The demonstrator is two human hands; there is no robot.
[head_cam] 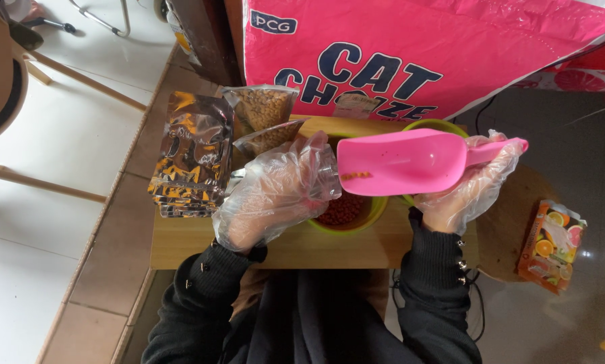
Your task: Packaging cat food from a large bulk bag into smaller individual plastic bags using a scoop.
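Both my hands wear loose clear plastic gloves. My right hand (467, 192) grips the handle of a pink plastic scoop (400, 160), held level over a green bowl (376, 210) of reddish-brown pellets. A few pellets lie inside the scoop near its mouth. My left hand (275, 192) holds a small clear pouch (326, 168) up against the scoop's mouth; the glove hides most of the pouch. A second green bowl (437, 125) shows behind the scoop.
A low wooden table (201, 243) carries a stack of shiny foil pouches (191, 158) and filled clear bags of pellets (262, 108). A large pink sack (417, 47) stands behind. An orange fruit-printed box (552, 246) lies on the floor at right.
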